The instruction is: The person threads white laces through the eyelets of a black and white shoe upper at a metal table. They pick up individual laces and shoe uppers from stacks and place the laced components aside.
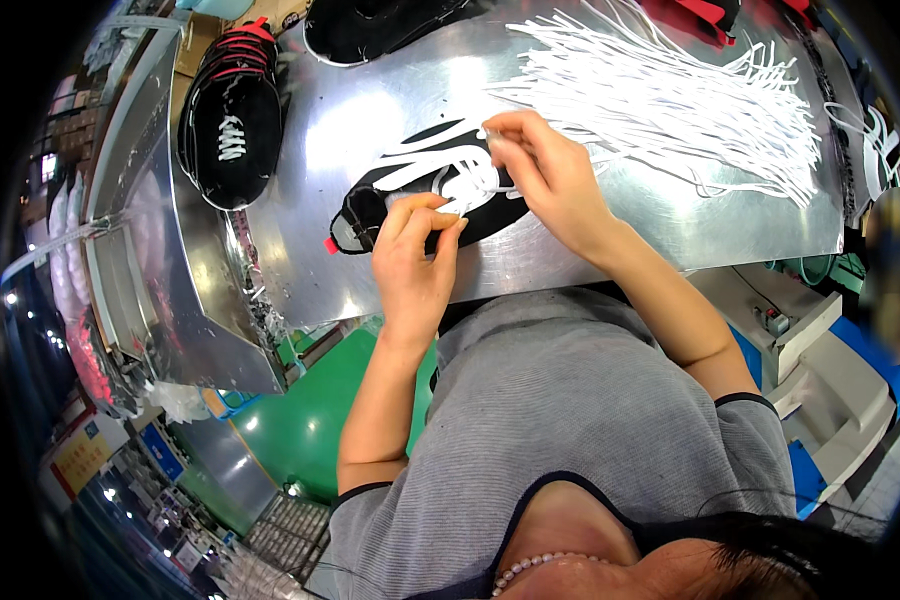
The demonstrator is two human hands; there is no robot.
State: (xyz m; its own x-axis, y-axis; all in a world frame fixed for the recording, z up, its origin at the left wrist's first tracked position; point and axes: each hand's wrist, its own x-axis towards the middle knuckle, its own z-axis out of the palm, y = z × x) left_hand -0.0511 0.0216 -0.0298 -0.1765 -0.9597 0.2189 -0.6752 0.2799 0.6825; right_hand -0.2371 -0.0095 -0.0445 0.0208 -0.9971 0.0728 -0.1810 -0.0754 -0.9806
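Note:
A black shoe upper (493,219) with a red tab at its heel lies on the metal table in front of me, toe to the right. White shoelace (407,173) runs in loose loops across its eyelet area. Over the near side of the upper, my left hand (411,250) is closed, thumb and forefinger pinching the lace low by the eyelets. On the far side, my right hand (555,178) pinches a part of the lace near its fingertips. The fingers partly hide the lacing, so which eyelets the lace passes through cannot be made out.
A large bundle of loose white shoelaces (670,115) spreads over the table's right part. Stacked black uppers with red trim (232,130) stand at the left edge. Another black upper (375,28) lies at the far edge, with red and black pieces (698,12) at far right.

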